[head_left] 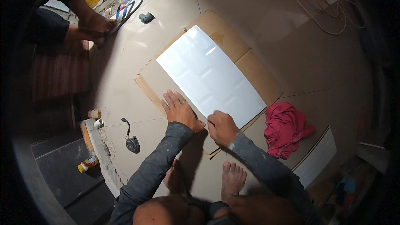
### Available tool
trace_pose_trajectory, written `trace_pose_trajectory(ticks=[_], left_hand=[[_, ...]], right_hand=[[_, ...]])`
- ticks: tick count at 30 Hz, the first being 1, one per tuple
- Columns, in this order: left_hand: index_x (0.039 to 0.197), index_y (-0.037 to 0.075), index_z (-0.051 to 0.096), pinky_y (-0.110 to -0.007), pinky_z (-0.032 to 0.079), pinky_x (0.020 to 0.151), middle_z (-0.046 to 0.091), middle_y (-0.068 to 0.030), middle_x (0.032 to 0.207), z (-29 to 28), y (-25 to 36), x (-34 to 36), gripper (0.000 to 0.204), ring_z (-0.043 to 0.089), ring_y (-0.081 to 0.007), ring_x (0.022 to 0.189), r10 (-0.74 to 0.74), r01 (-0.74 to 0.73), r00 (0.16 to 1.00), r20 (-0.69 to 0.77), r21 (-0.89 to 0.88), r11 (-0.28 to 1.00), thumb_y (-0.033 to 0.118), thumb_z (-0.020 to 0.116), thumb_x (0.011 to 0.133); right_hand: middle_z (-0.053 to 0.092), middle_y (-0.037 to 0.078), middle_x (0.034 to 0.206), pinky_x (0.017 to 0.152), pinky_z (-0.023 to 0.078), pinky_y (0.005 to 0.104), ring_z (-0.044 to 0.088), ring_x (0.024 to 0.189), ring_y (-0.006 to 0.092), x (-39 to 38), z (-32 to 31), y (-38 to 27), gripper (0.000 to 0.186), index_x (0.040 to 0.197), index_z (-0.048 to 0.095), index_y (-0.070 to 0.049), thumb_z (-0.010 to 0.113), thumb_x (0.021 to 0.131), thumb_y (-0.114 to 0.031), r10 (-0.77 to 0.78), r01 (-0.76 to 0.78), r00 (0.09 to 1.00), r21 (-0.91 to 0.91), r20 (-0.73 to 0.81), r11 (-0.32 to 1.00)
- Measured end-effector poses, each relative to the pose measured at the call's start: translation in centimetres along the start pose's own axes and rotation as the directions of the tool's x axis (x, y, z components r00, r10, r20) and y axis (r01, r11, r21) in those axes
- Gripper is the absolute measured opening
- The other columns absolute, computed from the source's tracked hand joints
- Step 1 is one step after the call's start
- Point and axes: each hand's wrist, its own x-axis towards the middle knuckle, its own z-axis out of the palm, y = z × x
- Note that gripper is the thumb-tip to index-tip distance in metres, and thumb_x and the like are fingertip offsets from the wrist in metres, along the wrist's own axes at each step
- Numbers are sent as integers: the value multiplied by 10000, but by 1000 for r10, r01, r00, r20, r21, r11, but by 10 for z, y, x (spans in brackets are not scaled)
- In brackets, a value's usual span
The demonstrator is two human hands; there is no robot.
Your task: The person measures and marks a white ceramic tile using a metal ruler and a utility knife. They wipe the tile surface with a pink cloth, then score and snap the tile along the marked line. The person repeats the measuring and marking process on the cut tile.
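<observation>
Seemingly steadying the white tile [210, 77] on cardboard [259, 75], the left hand [183, 111] lies spread; what the right hand's [222, 128] curled grip holds, I cannot tell.

Long dark grey sleeves [146, 177] with pale smudges, bare hands [182, 113], silvery ring [183, 101] on the left, bare feet [233, 180]

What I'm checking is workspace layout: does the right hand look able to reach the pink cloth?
Probably yes: the right hand, at the edge of the white panel, is near the pink cloth, and nothing tall stands between them.
</observation>
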Motion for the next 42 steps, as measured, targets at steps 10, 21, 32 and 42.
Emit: trace_pose_trajectory(ticks=[10, 21, 32, 42], left_hand=[[1516, -229, 296, -663, 67, 1251, 164, -462, 1621, -1, 0, -2, 1404, 103, -563, 1561, 3, -3, 999, -44, 0, 1000, 596, 906, 557], [1514, -230, 301, -604, -1, 1277, 181, -460, 1616, 1, -4, -4, 1335, 85, -546, 1567, 46, -45, 995, -83, 21, 999, 575, 859, 607], [1473, -281, 299, -595, 27, 1283, 198, -510, 1574, 23, -13, 3, 1229, 131, -585, 1544, 99, -126, 957, -272, -81, 989, 463, 813, 641], [1499, -267, 264, -591, -4, 1288, 179, -496, 1591, 18, -11, 2, 1266, 102, -583, 1549, 93, -112, 963, -253, -65, 992, 413, 841, 599]], right_hand=[[702, 207, 791, 682, 547, 422, 706, 735, 343, 39, -21, -11, 168, 926, 741, 19, 701, 868, -134, 141, -121, 987, 225, -74, 967], [641, 179, 834, 642, 529, 432, 663, 707, 363, -7, -13, -19, 86, 941, 720, 1, 710, 884, -62, 101, -103, 981, -5, -167, 995], [635, 203, 768, 648, 521, 477, 647, 708, 410, 27, 5, -17, 108, 804, 699, 12, 701, 858, -83, 29, -32, 999, -91, -34, 995], [676, 218, 790, 675, 535, 457, 673, 730, 403, 46, -7, -14, 140, 808, 717, 21, 692, 834, -115, -25, 35, 997, -133, 80, 990]])
